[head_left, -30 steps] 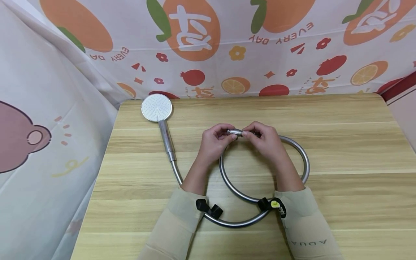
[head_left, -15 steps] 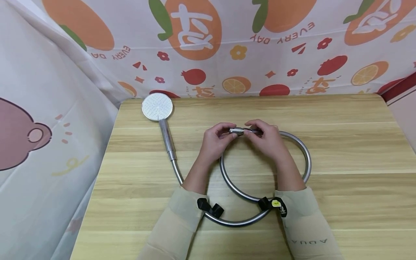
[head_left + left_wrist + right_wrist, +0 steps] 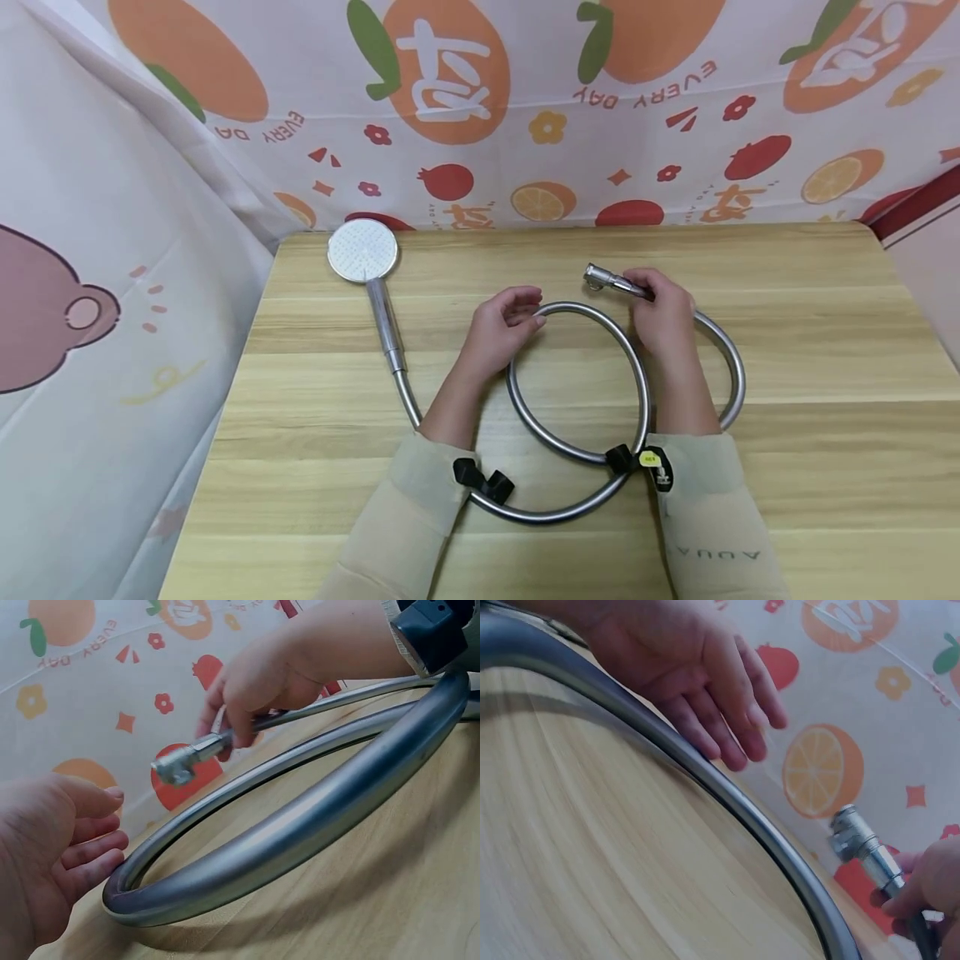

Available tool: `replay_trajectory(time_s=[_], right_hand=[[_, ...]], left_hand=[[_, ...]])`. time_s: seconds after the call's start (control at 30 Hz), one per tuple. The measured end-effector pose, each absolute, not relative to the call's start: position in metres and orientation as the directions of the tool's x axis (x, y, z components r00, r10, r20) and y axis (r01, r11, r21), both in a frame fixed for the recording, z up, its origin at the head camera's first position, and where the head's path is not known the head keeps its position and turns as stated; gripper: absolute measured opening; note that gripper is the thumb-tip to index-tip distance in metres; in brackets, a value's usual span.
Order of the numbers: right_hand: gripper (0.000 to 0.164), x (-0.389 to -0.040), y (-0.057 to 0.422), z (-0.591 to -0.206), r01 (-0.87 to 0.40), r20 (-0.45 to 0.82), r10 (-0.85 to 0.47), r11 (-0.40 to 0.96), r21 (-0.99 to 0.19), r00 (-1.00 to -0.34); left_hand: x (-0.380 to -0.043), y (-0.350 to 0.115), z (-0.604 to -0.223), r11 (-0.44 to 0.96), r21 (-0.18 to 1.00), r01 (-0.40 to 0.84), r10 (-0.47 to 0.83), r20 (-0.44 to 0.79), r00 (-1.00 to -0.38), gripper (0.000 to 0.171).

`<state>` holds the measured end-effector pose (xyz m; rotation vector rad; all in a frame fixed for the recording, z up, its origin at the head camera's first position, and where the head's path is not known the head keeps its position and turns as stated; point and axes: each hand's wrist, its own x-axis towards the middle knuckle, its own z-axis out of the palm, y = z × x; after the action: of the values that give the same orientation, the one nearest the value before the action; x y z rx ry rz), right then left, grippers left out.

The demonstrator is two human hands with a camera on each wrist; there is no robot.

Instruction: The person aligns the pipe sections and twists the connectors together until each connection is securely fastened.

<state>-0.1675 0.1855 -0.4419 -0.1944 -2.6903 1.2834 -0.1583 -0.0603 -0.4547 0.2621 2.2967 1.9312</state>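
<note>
A metal shower hose [image 3: 643,375] lies looped on the table, joined to a handheld shower head [image 3: 363,250] at the far left, spray face up. My right hand [image 3: 663,312] grips the hose's free end just behind a shiny metal fitting [image 3: 597,275], which points left, off the table. In the left wrist view the fitting [image 3: 180,763] shows a small side stub. My left hand [image 3: 501,329] holds nothing. Its fingers are relaxed beside the loop's left edge; whether they touch the hose I cannot tell.
The wooden table [image 3: 817,350] reaches back to a fruit-print cloth [image 3: 555,108]. Another cloth [image 3: 135,292] hangs along the left side. Part of the hose passes under both wrists, close to the black wrist cameras [image 3: 483,482].
My left hand has let go of the metal fitting and stayed about where it was. My right hand has carried the hose end and fitting to the right, and more of the loop shows.
</note>
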Motion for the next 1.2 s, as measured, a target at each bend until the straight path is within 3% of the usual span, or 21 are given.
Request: replay_trajectory(time_s=[0.43,0.77,1.03,1.2], right_hand=[[0.039,-0.177,0.201,-0.441,0.130,-0.108,0.074,0.664,-0.736,-0.991],[0.057,-0.181,0.208,-0.431,0.191,-0.224,0.045,0.696,-0.692,-0.974],[0.073,-0.181,0.218,-0.424,0.198,-0.205,0.068,0.667,-0.719,-0.976],[0.073,-0.177,0.221,-0.419,0.162,-0.155,0.065,0.615,-0.771,-0.986]], left_hand=[[-0.165,-0.067,-0.437,0.185,0.982,0.032,0.210,-0.008,-0.978,0.032],[-0.160,-0.101,-0.420,0.463,0.880,0.108,0.119,0.058,-0.991,0.037],[-0.160,-0.135,-0.418,0.610,0.785,0.106,0.044,0.100,-0.994,0.047],[-0.163,-0.150,-0.416,0.683,0.716,0.143,0.034,0.164,-0.986,0.053]])
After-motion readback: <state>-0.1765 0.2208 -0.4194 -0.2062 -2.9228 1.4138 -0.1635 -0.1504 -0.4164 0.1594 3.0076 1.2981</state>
